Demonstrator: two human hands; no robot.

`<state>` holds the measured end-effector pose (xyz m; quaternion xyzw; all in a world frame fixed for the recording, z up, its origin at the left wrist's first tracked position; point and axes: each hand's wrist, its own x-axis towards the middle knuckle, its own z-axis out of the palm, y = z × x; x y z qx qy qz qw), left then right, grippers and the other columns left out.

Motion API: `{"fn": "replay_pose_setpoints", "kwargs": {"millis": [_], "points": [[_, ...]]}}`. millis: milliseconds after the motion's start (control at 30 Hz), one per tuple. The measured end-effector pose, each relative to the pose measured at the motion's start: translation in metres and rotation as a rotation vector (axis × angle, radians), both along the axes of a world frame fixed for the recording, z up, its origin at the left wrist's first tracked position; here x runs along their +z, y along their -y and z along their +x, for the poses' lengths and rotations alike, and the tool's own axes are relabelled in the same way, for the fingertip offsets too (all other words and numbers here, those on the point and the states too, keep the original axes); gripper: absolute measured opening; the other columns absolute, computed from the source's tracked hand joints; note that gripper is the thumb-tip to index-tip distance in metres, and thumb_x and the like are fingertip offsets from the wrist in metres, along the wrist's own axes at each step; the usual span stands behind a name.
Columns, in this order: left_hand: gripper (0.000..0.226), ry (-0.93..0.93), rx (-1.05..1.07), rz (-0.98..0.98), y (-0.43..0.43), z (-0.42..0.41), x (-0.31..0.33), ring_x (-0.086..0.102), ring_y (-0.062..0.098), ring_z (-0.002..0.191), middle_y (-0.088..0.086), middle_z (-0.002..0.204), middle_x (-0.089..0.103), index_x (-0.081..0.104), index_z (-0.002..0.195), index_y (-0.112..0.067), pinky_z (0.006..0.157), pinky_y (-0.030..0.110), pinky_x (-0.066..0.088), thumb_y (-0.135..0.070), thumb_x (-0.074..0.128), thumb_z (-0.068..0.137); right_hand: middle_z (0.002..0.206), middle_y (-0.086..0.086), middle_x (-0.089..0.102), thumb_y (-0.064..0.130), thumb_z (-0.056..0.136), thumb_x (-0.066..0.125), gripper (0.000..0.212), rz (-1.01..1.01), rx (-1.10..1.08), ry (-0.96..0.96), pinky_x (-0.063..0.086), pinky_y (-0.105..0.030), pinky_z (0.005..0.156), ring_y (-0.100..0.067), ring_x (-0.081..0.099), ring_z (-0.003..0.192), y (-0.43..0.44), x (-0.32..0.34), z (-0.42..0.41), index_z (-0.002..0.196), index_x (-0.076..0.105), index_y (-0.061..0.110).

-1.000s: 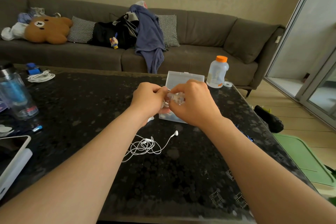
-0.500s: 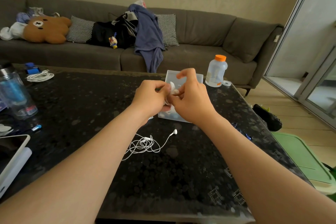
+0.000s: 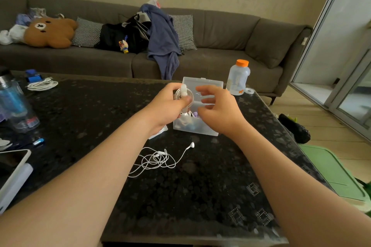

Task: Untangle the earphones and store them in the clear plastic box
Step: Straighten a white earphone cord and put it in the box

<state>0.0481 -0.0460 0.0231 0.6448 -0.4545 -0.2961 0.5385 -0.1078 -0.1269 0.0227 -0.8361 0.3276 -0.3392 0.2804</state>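
Pulling away since the earlier frame, the right hand [image 3: 218, 110] is now hanging open, fingers loosely spread, just beside the coil [image 3: 183, 94] it was pinching a moment ago. The left hand [image 3: 168, 104] is gripping that coil of white earphones, thumb pressing across it, and is holding it just above the open box [image 3: 192, 128], whose lid [image 3: 208, 84] is standing upright behind. So one pair is looking wound and nearly stored, though not yet dropped in. A second pair, the tangle [image 3: 156, 159], is lying on the table [image 3: 80, 116] nearer the person, apart from the box, seemingly waiting to be untangled and stored.
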Motion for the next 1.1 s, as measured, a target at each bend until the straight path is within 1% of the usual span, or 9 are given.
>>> {"fn": "replay_pose_setpoints", "kwargs": {"millis": [133, 233, 367, 433, 500, 633, 867, 1000, 1100], "points": [[0.031, 0.073, 0.059, 0.087, 0.017, 0.004, -0.002, 0.063, 0.022, 0.108, 0.007, 0.118, 0.067, 0.062, 0.132, -0.011, 0.091, 0.039, 0.053, -0.029, 0.056, 0.109, 0.109, -0.005, 0.073, 0.000, 0.095, 0.055, 0.038, 0.056, -0.218, 0.000, 0.061, -0.038, 0.095, -0.019, 0.071, 0.096, 0.017, -0.010, -0.008, 0.127, 0.070, 0.013], [0.032, 0.160, 0.064, 0.134, 0.028, 0.006, -0.003, 0.058, 0.018, 0.095, 0.007, 0.107, 0.063, 0.064, 0.125, -0.007, 0.081, 0.035, 0.048, -0.030, 0.047, 0.111, 0.114, -0.010, 0.071, 0.000, 0.097, 0.056, 0.032, 0.096, -0.297, -0.068, 0.064, -0.036, 0.085, -0.026, 0.071, 0.094, 0.031, -0.023, -0.011, 0.123, 0.071, 0.012], [0.031, 0.281, 0.055, 0.223, 0.048, -0.002, -0.005, 0.066, 0.024, 0.102, 0.011, 0.118, 0.064, 0.061, 0.129, -0.011, 0.094, 0.041, 0.058, -0.031, 0.044, 0.112, 0.112, -0.012, 0.069, 0.001, 0.095, 0.057, 0.029, 0.105, -0.326, -0.131, 0.063, -0.031, 0.076, -0.025, 0.070, 0.088, 0.045, -0.036, -0.008, 0.117, 0.072, 0.013], [0.028, 0.353, 0.041, 0.258, 0.060, -0.007, -0.007, 0.065, 0.018, 0.085, 0.011, 0.105, 0.065, 0.064, 0.120, -0.008, 0.072, 0.028, 0.056, -0.028, 0.045, 0.111, 0.108, -0.011, 0.069, 0.002, 0.094, 0.058, 0.027, 0.110, -0.332, -0.128, 0.064, -0.034, 0.078, -0.024, 0.070, 0.086, 0.048, -0.039, -0.006, 0.114, 0.073, 0.013], [0.025, 0.459, 0.042, 0.292, 0.070, -0.015, -0.007, 0.056, 0.013, 0.071, 0.008, 0.098, 0.063, 0.061, 0.118, -0.008, 0.056, 0.022, 0.040, -0.027, 0.048, 0.111, 0.104, -0.011, 0.070, 0.003, 0.093, 0.058, 0.026, 0.114, -0.333, -0.124, 0.065, -0.037, 0.080, -0.024, 0.070, 0.084, 0.051, -0.042, -0.004, 0.112, 0.073, 0.012], [0.032, 0.638, 0.116, 0.279, 0.083, -0.025, -0.015, 0.056, 0.017, 0.086, 0.008, 0.113, 0.054, 0.046, 0.136, -0.011, 0.062, 0.022, 0.038, -0.025, 0.057, 0.109, 0.098, -0.008, 0.070, 0.003, 0.093, 0.060, 0.022, 0.084, -0.320, -0.122, 0.063, -0.033, 0.077, -0.021, 0.069, 0.083, 0.053, -0.043, 0.000, 0.108, 0.075, 0.011], [0.031, 0.975, 0.184, 0.333, 0.094, -0.032, -0.034, 0.065, 0.027, 0.091, 0.009, 0.102, 0.064, 0.068, 0.117, -0.010, 0.080, 0.037, 0.054, -0.036, 0.071, 0.101, 0.091, -0.006, 0.072, 0.004, 0.092, 0.059, 0.020, 0.067, -0.289, -0.143, 0.059, -0.030, 0.071, -0.020, 0.068, 0.078, 0.053, -0.042, 0.001, 0.098, 0.077, 0.011], [0.034, 1.243, 0.262, 0.356, 0.090, -0.031, -0.034, 0.063, 0.030, 0.106, 0.008, 0.102, 0.068, 0.070, 0.112, -0.016, 0.096, 0.042, 0.042, -0.048, 0.066, 0.102, 0.093, -0.006, 0.072, 0.005, 0.095, 0.058, 0.020, 0.021, -0.266, -0.193, 0.058, -0.029, 0.074, -0.019, 0.067, 0.081, 0.049, -0.043, 0.001, 0.102, 0.077, 0.008], [0.033, 1.302, 0.280, 0.334, 0.087, -0.021, -0.034, 0.050, 0.031, 0.118, 0.007, 0.116, 0.066, 0.072, 0.112, -0.019, 0.096, 0.044, 0.040, -0.047, 0.055, 0.106, 0.103, -0.008, 0.072, 0.005, 0.096, 0.059, 0.021, -0.050, -0.240, -0.253, 0.059, -0.032, 0.081, -0.023, 0.067, 0.090, 0.046, -0.045, 0.001, 0.107, 0.077, 0.006]]}}
